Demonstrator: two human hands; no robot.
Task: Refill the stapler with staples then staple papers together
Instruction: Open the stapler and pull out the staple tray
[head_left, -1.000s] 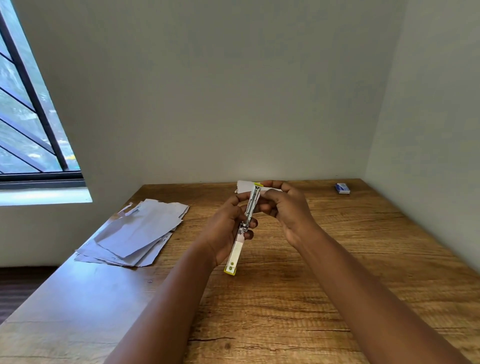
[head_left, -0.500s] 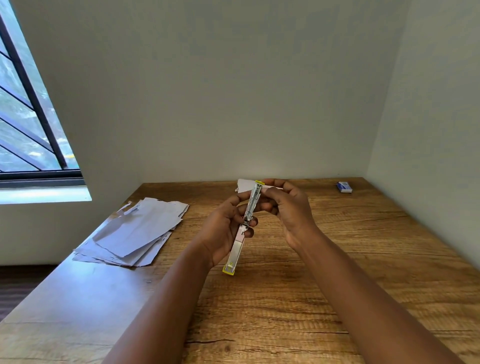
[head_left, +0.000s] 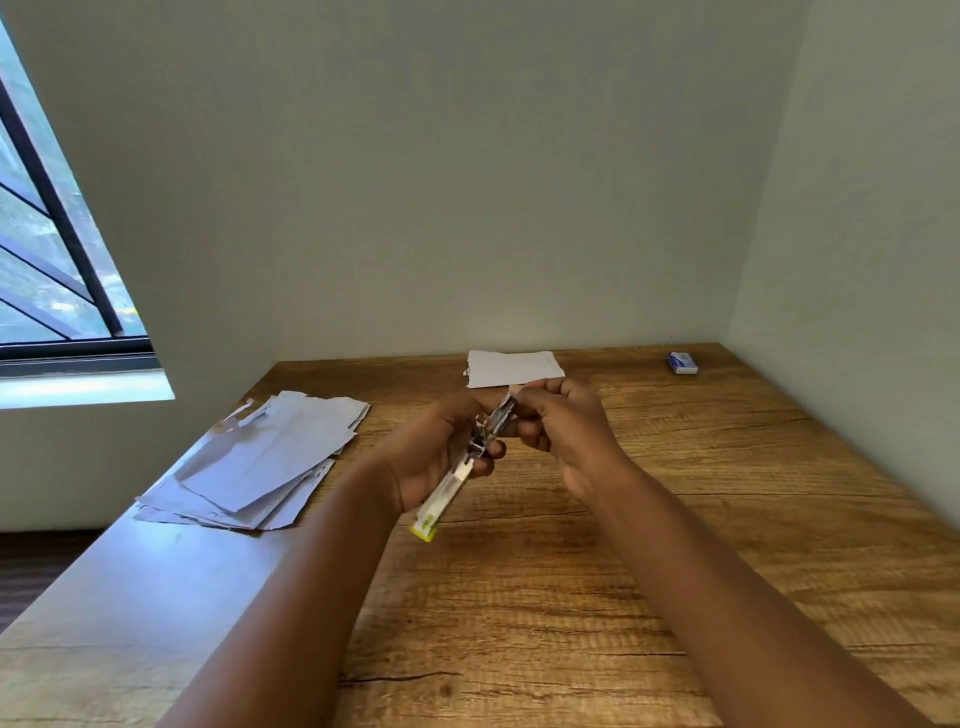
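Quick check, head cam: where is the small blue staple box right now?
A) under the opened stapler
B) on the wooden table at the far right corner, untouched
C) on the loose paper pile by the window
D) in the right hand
B: the small blue staple box lies alone on the wooden table at the far right corner, while both the left hand and the right hand hold the opened yellow-tipped metal stapler.

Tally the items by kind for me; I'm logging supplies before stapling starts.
Stapler, held open in both hands: 1
Paper piles (loose pile, small stack): 2
Staple box: 1
Total: 4
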